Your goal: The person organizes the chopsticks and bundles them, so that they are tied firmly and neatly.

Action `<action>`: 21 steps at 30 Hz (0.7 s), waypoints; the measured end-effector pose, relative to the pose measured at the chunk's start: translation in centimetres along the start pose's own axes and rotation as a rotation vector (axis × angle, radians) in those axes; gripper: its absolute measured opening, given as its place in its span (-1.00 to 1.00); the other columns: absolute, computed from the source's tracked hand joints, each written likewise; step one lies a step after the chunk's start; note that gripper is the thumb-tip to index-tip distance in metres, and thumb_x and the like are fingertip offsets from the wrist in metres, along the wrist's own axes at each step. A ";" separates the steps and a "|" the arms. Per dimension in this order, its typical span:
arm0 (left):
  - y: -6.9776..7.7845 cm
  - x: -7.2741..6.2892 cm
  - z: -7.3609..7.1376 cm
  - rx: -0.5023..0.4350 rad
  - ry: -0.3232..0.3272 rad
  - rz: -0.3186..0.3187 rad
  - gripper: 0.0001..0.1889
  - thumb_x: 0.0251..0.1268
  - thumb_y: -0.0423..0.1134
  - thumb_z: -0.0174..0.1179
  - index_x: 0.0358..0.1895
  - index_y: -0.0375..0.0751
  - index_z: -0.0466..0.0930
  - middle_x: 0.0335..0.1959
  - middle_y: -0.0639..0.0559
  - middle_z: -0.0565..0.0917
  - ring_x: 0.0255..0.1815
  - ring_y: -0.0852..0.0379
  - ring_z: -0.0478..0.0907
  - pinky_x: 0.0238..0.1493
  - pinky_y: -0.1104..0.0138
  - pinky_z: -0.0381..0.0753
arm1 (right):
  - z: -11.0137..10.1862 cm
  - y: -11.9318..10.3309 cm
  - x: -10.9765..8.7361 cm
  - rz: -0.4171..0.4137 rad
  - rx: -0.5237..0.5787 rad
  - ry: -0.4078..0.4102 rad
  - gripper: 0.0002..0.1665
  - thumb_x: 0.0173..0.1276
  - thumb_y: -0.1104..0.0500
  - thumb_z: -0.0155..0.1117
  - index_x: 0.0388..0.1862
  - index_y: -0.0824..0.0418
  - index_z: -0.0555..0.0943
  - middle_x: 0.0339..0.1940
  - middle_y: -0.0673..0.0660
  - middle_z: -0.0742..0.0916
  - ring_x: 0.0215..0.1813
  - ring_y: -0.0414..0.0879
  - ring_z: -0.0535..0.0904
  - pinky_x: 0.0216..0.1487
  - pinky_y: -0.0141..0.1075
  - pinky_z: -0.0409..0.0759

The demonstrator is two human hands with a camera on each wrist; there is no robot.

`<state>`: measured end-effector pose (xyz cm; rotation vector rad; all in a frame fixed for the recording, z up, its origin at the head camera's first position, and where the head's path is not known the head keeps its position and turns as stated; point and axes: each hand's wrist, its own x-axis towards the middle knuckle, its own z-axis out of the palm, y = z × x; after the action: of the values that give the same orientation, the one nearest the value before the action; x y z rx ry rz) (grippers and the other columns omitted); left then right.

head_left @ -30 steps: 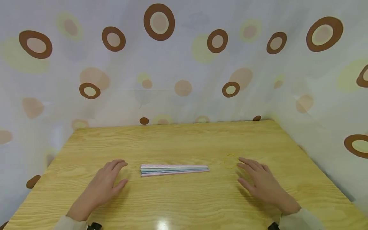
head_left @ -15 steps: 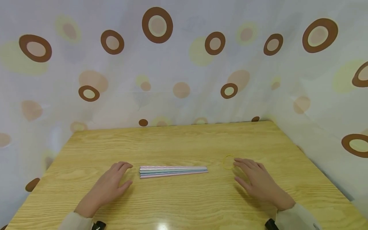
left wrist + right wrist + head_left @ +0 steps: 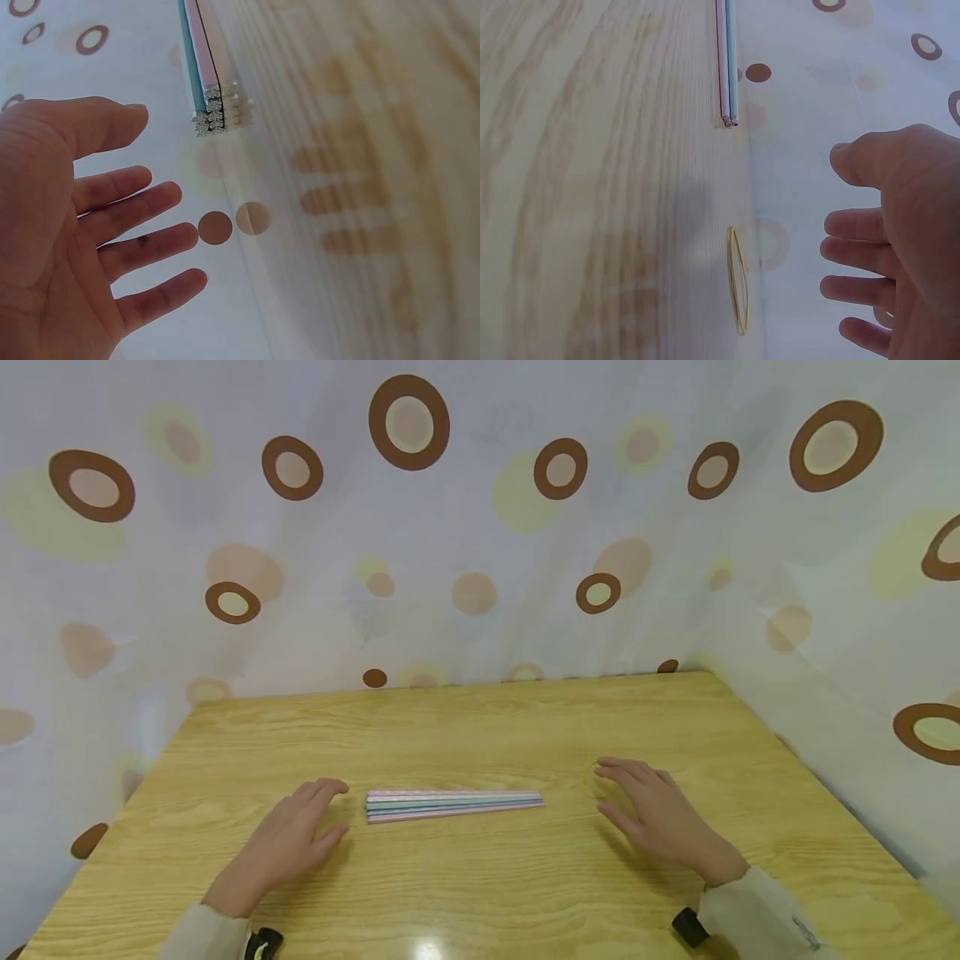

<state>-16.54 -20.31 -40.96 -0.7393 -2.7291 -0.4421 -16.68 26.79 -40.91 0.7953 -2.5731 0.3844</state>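
A fanned row of several pastel chopsticks lies across the middle of the table, pink, white, green and blue. Their patterned silver-coloured ends show in the left wrist view, where the chopsticks point away from me. My left hand hovers beside the thick ends, fingers spread and holding nothing. Past the thin tips lies a thin yellow rubber band. My right hand is over the band's right side in the head view, its fingers apart and nothing gripped. The right wrist view shows a gap between fingers and band.
The wood-grain table reaches back to a pale curtain with brown and cream ovals. This curtain also hangs along both sides. A black strap piece sits at my right cuff.
My right hand has moved left and slightly away from me, over the rubber band's edge. The left hand has shifted a little right toward the chopsticks, which lie still.
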 end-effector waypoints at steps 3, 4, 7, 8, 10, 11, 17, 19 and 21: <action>0.1 0.3 -0.2 -0.008 0.003 0.005 -0.56 0.19 -0.24 0.32 0.11 -0.28 0.46 0.05 -0.15 0.59 0.02 -0.11 0.57 -0.07 0.01 0.56 | 0.3 0.0 0.5 -0.004 0.013 -0.002 -0.49 0.22 0.18 0.38 0.14 0.31 0.53 0.20 0.23 0.58 0.20 0.15 0.48 -0.01 0.21 0.41; 0.1 0.4 -0.2 -0.012 0.000 0.004 -0.56 0.20 -0.23 0.31 0.12 -0.28 0.46 0.06 -0.15 0.59 0.03 -0.11 0.56 -0.05 0.01 0.55 | 0.4 -0.1 0.6 -0.005 0.017 -0.007 -0.49 0.22 0.18 0.38 0.14 0.31 0.53 0.20 0.23 0.58 0.20 0.16 0.47 -0.01 0.21 0.42; 0.4 0.6 -0.4 -0.016 -0.001 0.013 -0.57 0.22 -0.23 0.30 0.11 -0.28 0.46 0.06 -0.15 0.59 0.05 -0.12 0.56 -0.03 0.01 0.55 | 0.7 -0.2 0.9 -0.009 0.024 -0.018 -0.48 0.20 0.18 0.39 0.12 0.33 0.54 0.20 0.25 0.58 0.20 0.17 0.48 -0.02 0.22 0.43; 0.5 0.6 -0.4 -0.016 -0.001 0.016 -0.58 0.22 -0.23 0.30 0.11 -0.28 0.46 0.06 -0.15 0.59 0.04 -0.12 0.56 -0.03 0.01 0.55 | 0.8 -0.3 0.9 -0.010 0.028 -0.021 -0.48 0.20 0.18 0.40 0.12 0.33 0.54 0.20 0.25 0.58 0.20 0.17 0.48 -0.02 0.22 0.43; 0.5 0.7 -0.4 -0.012 0.002 0.021 -0.57 0.21 -0.24 0.30 0.11 -0.28 0.46 0.06 -0.15 0.59 0.03 -0.12 0.57 -0.04 0.01 0.56 | 0.9 -0.4 1.1 -0.014 0.031 -0.025 -0.48 0.19 0.17 0.41 0.11 0.32 0.54 0.20 0.25 0.58 0.20 0.17 0.48 -0.02 0.21 0.44; 0.6 0.8 -0.4 -0.014 0.000 0.018 -0.57 0.21 -0.24 0.31 0.12 -0.28 0.46 0.06 -0.15 0.59 0.04 -0.12 0.57 -0.04 0.01 0.56 | 0.9 -0.4 1.2 -0.016 0.032 -0.024 -0.48 0.19 0.17 0.41 0.12 0.32 0.54 0.20 0.25 0.59 0.20 0.17 0.49 -0.02 0.20 0.44; 0.8 1.5 0.0 -0.068 -0.037 0.012 -0.55 0.21 -0.24 0.31 0.14 -0.29 0.45 0.08 -0.15 0.58 0.08 -0.11 0.55 0.01 0.01 0.55 | 1.3 -0.6 2.0 -0.036 0.043 -0.028 -0.47 0.20 0.17 0.40 0.13 0.31 0.53 0.19 0.24 0.59 0.19 0.17 0.50 -0.03 0.19 0.46; 1.0 1.7 0.1 -0.074 -0.051 0.013 -0.55 0.21 -0.24 0.30 0.14 -0.29 0.44 0.09 -0.15 0.57 0.08 -0.10 0.55 0.02 0.02 0.54 | 1.4 -0.6 2.2 -0.039 0.048 -0.031 -0.46 0.20 0.17 0.40 0.14 0.32 0.53 0.19 0.24 0.59 0.18 0.17 0.50 -0.03 0.18 0.47; 1.0 1.9 0.2 -0.071 -0.056 0.014 -0.55 0.22 -0.24 0.30 0.14 -0.29 0.44 0.09 -0.14 0.57 0.08 -0.10 0.54 0.03 0.02 0.54 | 1.4 -0.7 2.3 -0.042 0.051 -0.032 -0.46 0.20 0.16 0.41 0.14 0.31 0.52 0.19 0.24 0.59 0.18 0.17 0.50 -0.04 0.18 0.48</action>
<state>-17.63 -18.54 -40.25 -0.8000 -2.7704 -0.5259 -18.46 24.60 -40.97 0.8791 -2.5808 0.4287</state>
